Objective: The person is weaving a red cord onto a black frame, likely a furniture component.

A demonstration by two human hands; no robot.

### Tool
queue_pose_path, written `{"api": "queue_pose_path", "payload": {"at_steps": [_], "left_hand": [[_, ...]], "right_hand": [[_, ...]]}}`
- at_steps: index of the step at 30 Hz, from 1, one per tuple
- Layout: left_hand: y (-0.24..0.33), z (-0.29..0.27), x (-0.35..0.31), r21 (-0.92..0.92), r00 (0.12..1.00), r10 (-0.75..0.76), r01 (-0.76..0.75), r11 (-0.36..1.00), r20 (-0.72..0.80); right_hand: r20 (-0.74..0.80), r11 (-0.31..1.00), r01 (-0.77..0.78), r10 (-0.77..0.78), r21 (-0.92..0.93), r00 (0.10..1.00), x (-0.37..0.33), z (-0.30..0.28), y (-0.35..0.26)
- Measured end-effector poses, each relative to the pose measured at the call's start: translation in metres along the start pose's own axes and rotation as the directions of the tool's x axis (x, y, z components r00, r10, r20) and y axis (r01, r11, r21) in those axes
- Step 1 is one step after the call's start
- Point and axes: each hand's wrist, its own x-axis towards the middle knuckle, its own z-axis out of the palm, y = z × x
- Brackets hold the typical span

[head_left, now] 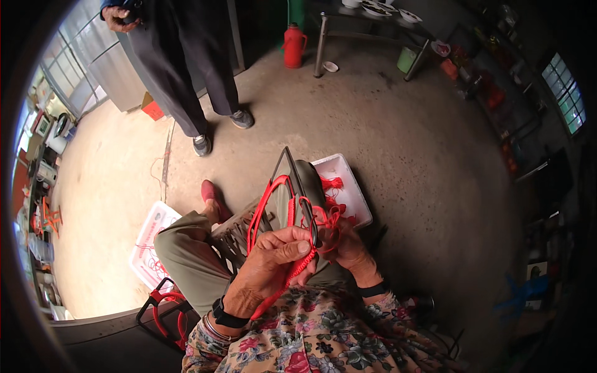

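Above my lap is a dark, thin-barred frame (pixel 291 166) with a narrow pointed top, and red cord (pixel 264 208) runs along it in long strands. My left hand (pixel 273 258) pinches the frame's lower end together with a tight red braided band (pixel 301 267), which trails down toward my floral top. Close against it, my right hand (pixel 345 248) has its fingers curled round a loose tangle of red cord (pixel 329 217). Its fingertips are partly hidden by the cord and frame.
White foam boxes with red cord stand at my right knee (pixel 351 186) and left (pixel 146 248). A second dark frame with red bands (pixel 165 311) lies at lower left. A person (pixel 180 56) stands ahead. Farther off are a red thermos (pixel 293 46) and a table (pixel 373 34) bearing dishes.
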Motion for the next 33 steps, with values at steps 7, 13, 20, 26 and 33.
{"api": "queue_pose_path", "payload": {"at_steps": [7,13,20,26,33], "left_hand": [[0.000,-0.002,0.001,0.023,0.999,0.031,-0.032,0.999,0.037],[-0.001,0.000,-0.002,0.019,0.999,0.034,-0.034,0.999,0.000],[-0.007,-0.002,-0.002,-0.025,0.999,0.019,-0.020,0.999,-0.037],[-0.007,-0.004,-0.004,-0.070,0.998,0.029,-0.032,0.997,-0.051],[0.009,0.002,-0.007,-0.039,0.996,-0.073,0.071,0.997,-0.059]], "right_hand": [[0.127,0.983,0.167,-0.176,0.075,0.976,-0.030,-0.025,-0.007],[0.331,0.832,0.554,-0.523,0.000,0.785,-0.089,0.019,-0.097],[0.304,0.739,0.635,-0.672,0.226,0.675,-0.104,0.020,-0.106],[0.210,0.726,0.670,-0.687,0.153,0.696,-0.106,-0.008,-0.092],[-0.435,0.536,-0.219,-0.318,-0.815,0.842,-0.054,-0.047,-0.080]]}}
